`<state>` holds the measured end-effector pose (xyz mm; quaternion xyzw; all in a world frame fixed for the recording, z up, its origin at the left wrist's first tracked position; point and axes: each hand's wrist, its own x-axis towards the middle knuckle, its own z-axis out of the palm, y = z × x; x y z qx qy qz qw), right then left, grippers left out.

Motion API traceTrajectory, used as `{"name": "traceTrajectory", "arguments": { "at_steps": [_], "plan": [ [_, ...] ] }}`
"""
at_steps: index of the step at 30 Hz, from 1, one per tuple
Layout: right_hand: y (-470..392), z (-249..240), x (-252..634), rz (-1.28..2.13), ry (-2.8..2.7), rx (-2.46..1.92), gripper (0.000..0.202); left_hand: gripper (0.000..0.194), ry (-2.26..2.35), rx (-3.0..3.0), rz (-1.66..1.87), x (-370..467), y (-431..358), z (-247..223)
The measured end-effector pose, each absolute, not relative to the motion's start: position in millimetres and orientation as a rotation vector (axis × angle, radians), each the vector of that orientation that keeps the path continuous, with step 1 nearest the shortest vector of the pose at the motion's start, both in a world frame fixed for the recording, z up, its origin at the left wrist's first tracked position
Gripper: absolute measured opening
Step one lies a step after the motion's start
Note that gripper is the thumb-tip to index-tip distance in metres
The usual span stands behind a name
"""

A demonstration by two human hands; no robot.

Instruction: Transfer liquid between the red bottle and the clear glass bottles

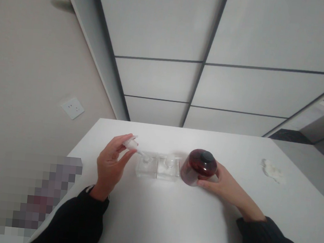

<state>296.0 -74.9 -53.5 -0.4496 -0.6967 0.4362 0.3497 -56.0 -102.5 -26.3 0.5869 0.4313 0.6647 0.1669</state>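
My left hand (112,162) is pinched on a small whitish translucent piece (131,143), its kind unclear. A thin pale stem seems to run from it toward the clear two-part box (157,171). That box stands on the table just right of my left hand, with a round clear knob or bump on each half. Beside its right end stands a dark red see-through jar (196,167), slightly tilted in view, with a black round knob on top. Fingers and thumb of my right hand (216,180) wrap around the jar's right side; some fingertips are hidden behind it.
The white table (152,220) reaches back to a panelled white door (160,79). A crumpled white tissue (272,171) lies at the right. On the left wall is a power socket (73,108); a blurred-out patch covers the table's left edge.
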Motion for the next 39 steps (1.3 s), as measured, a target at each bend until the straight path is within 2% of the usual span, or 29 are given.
{"name": "traceTrajectory", "arguments": {
  "at_steps": [18, 29, 39],
  "plan": [
    [-74.6, -54.4, 296.4, 1.117, -1.816, -1.173, 0.077, 0.039, 1.192, 1.663, 1.879, -58.7, -101.2, -29.0],
    [-74.3, -50.8, 295.7, 1.116, -1.831, -1.169, 0.072, 0.032, 1.175, 1.728, 1.854, -57.4, -100.8, -27.6],
    [-75.7, -51.5, 295.1, 1.128, -1.815, -1.177, 0.074, 0.034, 1.139, 1.711, 1.889, -56.5, -100.6, -30.2]
  ]
}}
